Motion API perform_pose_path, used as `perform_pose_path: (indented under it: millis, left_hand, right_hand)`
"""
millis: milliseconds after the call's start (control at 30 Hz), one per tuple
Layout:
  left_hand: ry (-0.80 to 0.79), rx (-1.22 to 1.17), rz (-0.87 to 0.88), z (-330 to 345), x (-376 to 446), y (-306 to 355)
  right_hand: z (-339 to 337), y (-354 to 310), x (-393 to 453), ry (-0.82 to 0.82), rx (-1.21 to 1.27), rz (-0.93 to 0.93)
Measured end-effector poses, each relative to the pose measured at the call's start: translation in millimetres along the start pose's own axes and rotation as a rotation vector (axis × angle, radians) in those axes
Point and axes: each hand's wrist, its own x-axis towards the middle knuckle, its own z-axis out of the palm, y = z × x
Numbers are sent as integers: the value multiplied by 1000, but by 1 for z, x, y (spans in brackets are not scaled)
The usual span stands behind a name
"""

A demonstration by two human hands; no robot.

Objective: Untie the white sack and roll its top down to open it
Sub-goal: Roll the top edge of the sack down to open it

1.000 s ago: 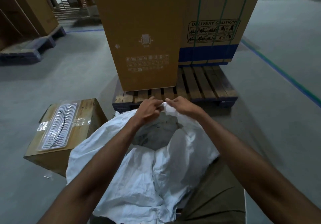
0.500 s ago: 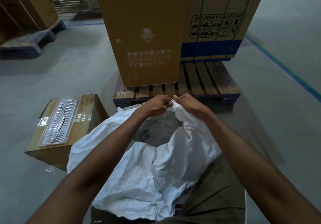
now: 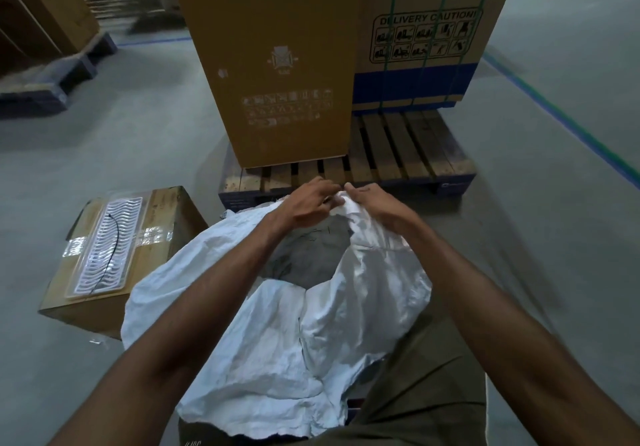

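Note:
The white sack stands on the floor between my forearms, crumpled, its mouth gaping with a grey interior showing. Both hands meet at the far rim of the mouth. My left hand pinches the rim fabric from the left. My right hand grips a bunched fold of the white cloth from the right, fingertips nearly touching the left ones. No tie or string is clearly visible.
A small cardboard box with a clear plastic insert on top lies left of the sack. A wooden pallet carrying two tall cartons stands just beyond my hands. More pallets sit far left. Blue-green floor line at right.
Both hands stay pinched together on the sack's far rim and have lifted it slightly away from me; the mouth looks a little wider.

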Motion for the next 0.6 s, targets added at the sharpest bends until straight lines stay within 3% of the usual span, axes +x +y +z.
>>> perform_pose_path:
  millis: [33,133,167,300,500,600]
  left_hand:
    - [43,-3,-55,2,4,1]
    - [166,-67,-292,0,17,2]
    - [164,-93,-344,1,21,1]
    - [24,-175,-345,1,24,-4]
    - [61,-255,-423,-5,20,-4]
    - [28,-366,-453,0,19,-8]
  right_hand:
    - [3,0,-1,46,-95,-18]
    - [19,3,-5,408,-701,-52]
    - [23,4,-8,452,-775,-47]
    - [14,16,-8,364,-543,71]
    - [18,24,-14,326,-573,37]
    - [17,28,-14,272,-474,36]
